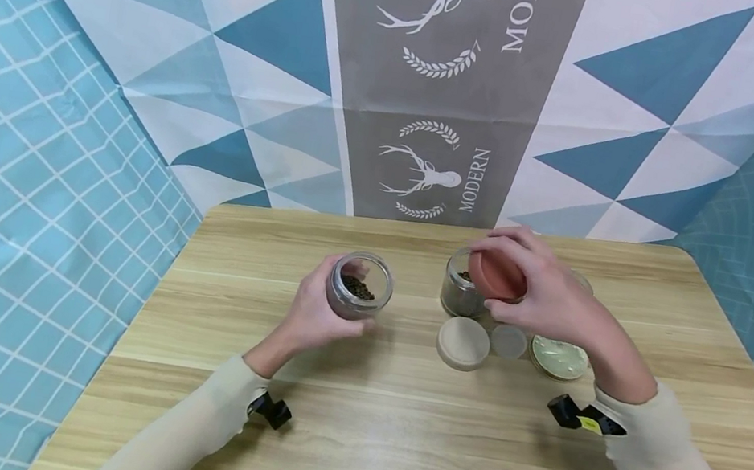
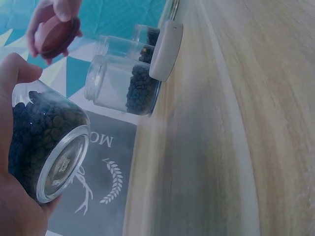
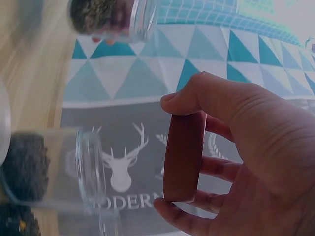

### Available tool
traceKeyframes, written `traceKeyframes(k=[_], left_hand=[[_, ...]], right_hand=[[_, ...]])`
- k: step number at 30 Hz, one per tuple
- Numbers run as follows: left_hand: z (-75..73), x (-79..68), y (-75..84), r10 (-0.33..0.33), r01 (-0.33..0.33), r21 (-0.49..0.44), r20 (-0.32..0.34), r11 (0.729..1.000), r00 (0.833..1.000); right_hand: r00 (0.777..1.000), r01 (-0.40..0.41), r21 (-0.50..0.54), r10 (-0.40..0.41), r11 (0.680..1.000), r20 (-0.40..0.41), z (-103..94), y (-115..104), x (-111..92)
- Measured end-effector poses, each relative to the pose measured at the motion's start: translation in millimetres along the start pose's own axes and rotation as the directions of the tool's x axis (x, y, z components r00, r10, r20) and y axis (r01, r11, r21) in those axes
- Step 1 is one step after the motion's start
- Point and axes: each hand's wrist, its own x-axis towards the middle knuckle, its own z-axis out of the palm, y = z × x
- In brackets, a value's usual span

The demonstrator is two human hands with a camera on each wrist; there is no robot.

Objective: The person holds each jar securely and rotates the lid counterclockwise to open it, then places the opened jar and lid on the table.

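Observation:
My left hand (image 1: 316,309) grips a clear glass jar (image 2: 47,128) partly filled with dark, bean-like pieces. The jar is off the table, its uncovered mouth facing up toward the head camera. On the right, my right hand (image 1: 551,293) holds a round reddish-brown lid (image 3: 183,160) by its edge, thumb on one side and fingers on the other. In the head view that lid overlaps a second glass jar (image 1: 459,296), which stands uncovered on the table with similar dark contents. A gap separates the lid from the held jar.
In front of the standing jar lie a beige lid (image 1: 463,343), a small translucent disc (image 1: 509,342) and a gold-coloured lid (image 1: 559,359). More jars stand partly behind my right hand. The wooden table (image 1: 389,448) meets a patterned cloth backdrop (image 1: 434,97) at its far edge.

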Motion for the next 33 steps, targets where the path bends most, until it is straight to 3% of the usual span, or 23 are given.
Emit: traceKeyframes(k=[6,20,25,33], left_hand=[[-5.0,0.5,2.0,0.002,-0.003,-0.01,-0.029,1.0,1.0],[-17.4,3.9,2.4,-0.016,0.014,-0.026,-0.072,1.0,0.997],[-21.1,4.0,1.5,-0.021,0.014,-0.069,-0.093,0.997,0.995],[-20.9,5.3,-0.8,0.019,-0.037,-0.161,-0.113,0.986,0.993]], right_hand=[[0.998,-0.06,-0.026,0.059,0.998,-0.016,-12.2,18,-14],[0.991,-0.071,-0.121,0.056,0.99,-0.123,-26.1,48,-41],[0.986,-0.105,-0.137,0.086,0.985,-0.142,-34.2,56,-52],[0.977,-0.094,-0.192,0.054,0.977,-0.206,-43.7,64,-59]])
